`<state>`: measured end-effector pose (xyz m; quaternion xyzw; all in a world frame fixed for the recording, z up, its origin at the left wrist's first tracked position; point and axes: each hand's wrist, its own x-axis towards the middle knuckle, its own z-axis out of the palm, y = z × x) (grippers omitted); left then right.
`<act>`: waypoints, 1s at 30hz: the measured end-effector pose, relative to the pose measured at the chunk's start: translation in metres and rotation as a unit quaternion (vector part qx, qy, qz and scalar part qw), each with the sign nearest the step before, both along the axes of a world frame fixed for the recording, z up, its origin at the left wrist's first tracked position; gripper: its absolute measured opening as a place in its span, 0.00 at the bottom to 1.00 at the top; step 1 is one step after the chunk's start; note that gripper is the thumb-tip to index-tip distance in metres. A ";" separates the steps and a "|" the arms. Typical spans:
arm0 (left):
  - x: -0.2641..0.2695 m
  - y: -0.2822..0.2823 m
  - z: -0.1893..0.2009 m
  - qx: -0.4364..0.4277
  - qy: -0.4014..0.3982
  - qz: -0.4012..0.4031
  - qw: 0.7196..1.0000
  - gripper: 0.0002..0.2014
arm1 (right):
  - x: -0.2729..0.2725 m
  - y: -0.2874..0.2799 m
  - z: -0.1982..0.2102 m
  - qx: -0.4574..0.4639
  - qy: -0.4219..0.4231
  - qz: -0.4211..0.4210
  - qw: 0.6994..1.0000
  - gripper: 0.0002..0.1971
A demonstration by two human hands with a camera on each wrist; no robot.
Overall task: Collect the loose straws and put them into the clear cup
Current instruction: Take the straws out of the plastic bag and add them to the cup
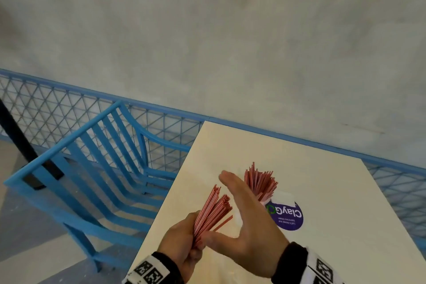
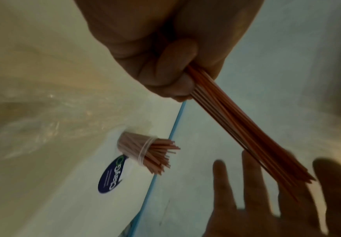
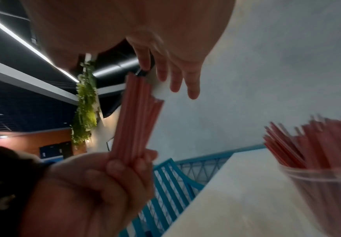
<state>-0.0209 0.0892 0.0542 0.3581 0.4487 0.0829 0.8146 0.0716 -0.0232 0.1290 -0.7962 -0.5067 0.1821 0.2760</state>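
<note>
My left hand (image 1: 184,235) grips a bundle of red-and-white striped straws (image 1: 211,212) by its lower end, held above the white table's (image 1: 334,249) near left part. The bundle (image 2: 236,128) slants up and away from the fist (image 2: 165,77). My right hand (image 1: 249,217) is open with straight fingers just right of the bundle, its thumb near the bundle's base. Behind that hand stands the clear cup (image 2: 137,147), partly hidden in the head view, packed with several more straws (image 1: 261,181). The right wrist view has the cup (image 3: 323,195) at the right edge and the held bundle (image 3: 135,121).
A round purple sticker (image 1: 288,215) lies on the table beside the cup. A blue slatted chair (image 1: 92,173) stands at the table's left. A blue mesh railing (image 1: 69,108) runs behind, in front of a grey wall.
</note>
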 end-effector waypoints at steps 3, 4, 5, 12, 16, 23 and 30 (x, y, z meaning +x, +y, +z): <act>0.007 -0.014 0.008 0.015 -0.019 -0.059 0.998 0.18 | 0.002 -0.002 0.005 0.064 -0.014 -0.011 0.998 0.40; 0.009 -0.019 0.010 0.026 -0.019 -0.076 0.997 0.18 | 0.003 -0.005 0.004 0.096 -0.017 -0.028 0.995 0.34; 0.011 -0.023 0.013 0.039 -0.015 -0.089 0.995 0.19 | 0.005 -0.007 0.003 0.132 -0.029 -0.040 0.990 0.26; 0.010 -0.044 0.026 0.115 -0.030 -0.123 0.985 0.15 | 0.013 -0.028 -0.008 0.195 -0.099 -0.113 0.969 0.18; 0.010 -0.051 0.028 0.138 -0.042 -0.176 0.974 0.16 | 0.017 -0.039 -0.008 0.194 -0.085 -0.140 0.967 0.18; 0.007 -0.047 0.036 0.051 -0.137 -0.320 0.936 0.23 | 0.029 -0.053 0.010 0.127 -0.020 -0.160 0.979 0.15; 0.033 -0.070 0.044 0.341 -0.055 -0.466 0.814 0.09 | 0.036 -0.060 0.017 0.027 -0.025 -0.150 0.988 0.16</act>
